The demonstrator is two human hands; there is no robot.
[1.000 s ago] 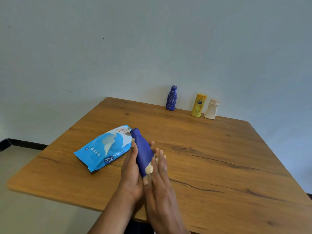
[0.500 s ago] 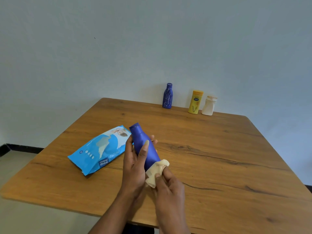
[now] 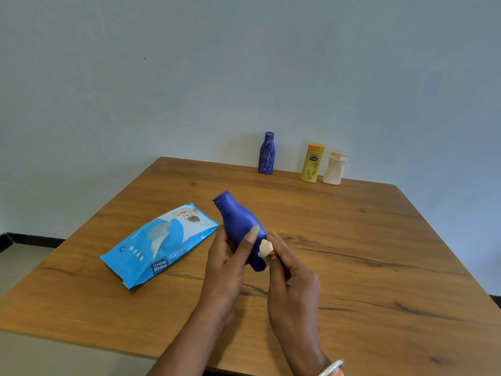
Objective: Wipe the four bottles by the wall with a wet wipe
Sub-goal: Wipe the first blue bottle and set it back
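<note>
My left hand (image 3: 226, 263) grips a plain blue bottle (image 3: 238, 223) above the table, tilted with its cap toward the far left. My right hand (image 3: 291, 283) pinches a crumpled whitish wet wipe (image 3: 265, 250) against the bottle's lower right side. Three more bottles stand upright by the wall: a scratched blue bottle (image 3: 266, 153), a yellow bottle (image 3: 312, 163) and a white bottle (image 3: 334, 169).
A light blue wet wipe packet (image 3: 158, 244) lies flat to the left of my hands. The wooden table (image 3: 379, 253) meets the wall at its far edge. Its left edge drops to a pale floor (image 3: 16, 264).
The wipe has moved from the bottle's base up its right side. The bottle sits a little more upright in my left hand. The view has shifted slightly.
</note>
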